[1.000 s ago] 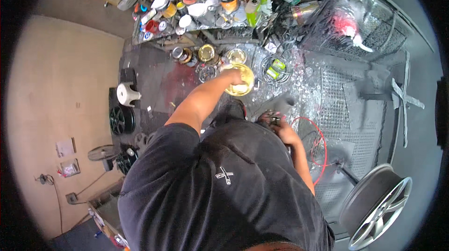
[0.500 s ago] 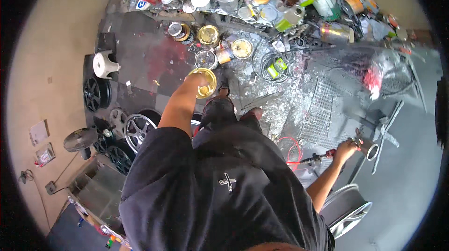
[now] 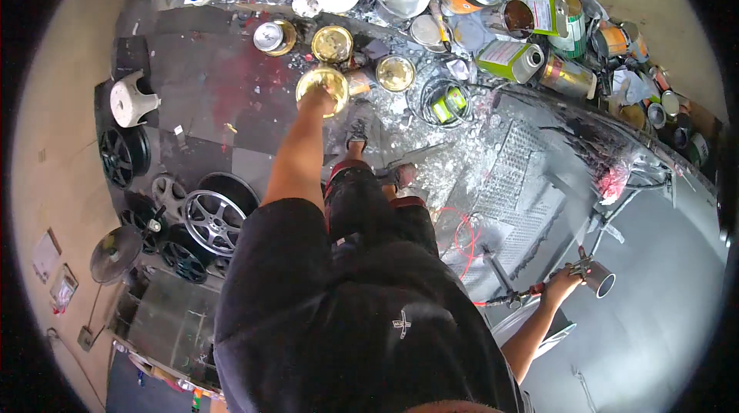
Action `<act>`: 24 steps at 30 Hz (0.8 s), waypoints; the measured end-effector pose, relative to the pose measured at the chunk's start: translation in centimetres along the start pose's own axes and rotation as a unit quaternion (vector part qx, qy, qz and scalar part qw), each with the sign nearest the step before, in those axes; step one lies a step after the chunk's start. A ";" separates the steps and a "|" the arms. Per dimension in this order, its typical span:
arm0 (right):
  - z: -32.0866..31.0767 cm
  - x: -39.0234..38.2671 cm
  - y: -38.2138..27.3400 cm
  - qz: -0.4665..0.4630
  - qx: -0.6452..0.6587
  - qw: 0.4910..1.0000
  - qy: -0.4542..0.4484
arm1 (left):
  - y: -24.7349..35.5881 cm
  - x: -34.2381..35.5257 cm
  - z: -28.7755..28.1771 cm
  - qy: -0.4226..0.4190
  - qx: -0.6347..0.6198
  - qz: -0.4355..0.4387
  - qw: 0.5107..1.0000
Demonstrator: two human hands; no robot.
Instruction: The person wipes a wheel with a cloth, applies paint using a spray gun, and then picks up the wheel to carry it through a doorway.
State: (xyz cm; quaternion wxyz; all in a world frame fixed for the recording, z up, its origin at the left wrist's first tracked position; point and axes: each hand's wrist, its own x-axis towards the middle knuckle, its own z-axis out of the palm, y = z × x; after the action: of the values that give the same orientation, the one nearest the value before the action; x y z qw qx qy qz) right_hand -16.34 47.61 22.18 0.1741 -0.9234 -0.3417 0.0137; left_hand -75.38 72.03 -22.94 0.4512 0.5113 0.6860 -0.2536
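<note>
My left hand (image 3: 320,99) reaches down over a round, gold-coloured can lid (image 3: 306,80) beside several paint cans on the floor. The fingers close on the lid, though the hand hides part of them. What lies under the lid is mostly covered. Out to the right, my right hand (image 3: 563,285) is wrapped round a spray gun (image 3: 583,265). A grey metal cup (image 3: 601,280) sits on the gun, its round end facing right. A red hose (image 3: 466,247) trails from the gun's handle side.
A cluttered bench (image 3: 369,16) with cans and mixing cups runs along the far side. Alloy wheels (image 3: 209,224), a white stool (image 3: 132,100) and a fan (image 3: 116,254) stand at the left. A coiled dark hose (image 3: 419,109) and a metal grate (image 3: 504,174) lie on the floor.
My left hand has moved farther out with the gold lid, which now covers the open can seen earlier. The right hand still holds the spray gun. The view has shifted.
</note>
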 end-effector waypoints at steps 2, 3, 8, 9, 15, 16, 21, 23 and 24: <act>-0.2 -0.3 1.5 -0.083 -0.043 0.995 0.028 | 1.2 -0.3 -2.3 0.017 -0.018 -0.028 0.999; -0.8 -0.4 1.6 0.012 -0.029 0.999 -0.024 | 1.9 -0.3 -3.5 0.025 -0.025 -0.041 0.999; -0.8 1.1 2.3 0.083 0.007 0.995 -0.061 | -0.7 4.6 -0.7 0.037 0.006 0.002 0.999; -0.4 1.7 2.3 0.062 0.005 0.996 -0.059 | -1.1 5.1 -0.2 0.017 0.027 0.023 0.999; 0.2 0.6 3.3 -0.034 0.010 0.995 -0.090 | 0.0 3.0 0.1 0.054 0.142 0.182 0.972; 0.4 1.7 2.1 -0.110 -0.003 0.991 -0.073 | -1.6 3.3 1.6 0.104 0.273 0.300 0.908; 1.7 4.9 7.9 -0.028 -0.013 1.000 0.003 | 4.6 -6.5 0.9 0.033 -0.015 0.182 0.983; 2.1 8.2 6.5 -0.107 -0.060 0.990 0.075 | 4.2 -6.1 3.1 0.017 -0.032 0.190 0.981; 2.2 10.5 8.7 -0.099 -0.032 0.992 0.075 | 4.6 -6.6 3.4 0.001 -0.040 0.204 0.978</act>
State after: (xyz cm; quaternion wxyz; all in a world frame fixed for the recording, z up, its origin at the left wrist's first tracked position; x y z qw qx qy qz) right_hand -3.21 48.81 18.18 0.1701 -0.8885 -0.4178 -0.0838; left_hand -69.39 67.79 -18.18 0.5130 0.6223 0.5773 -0.1276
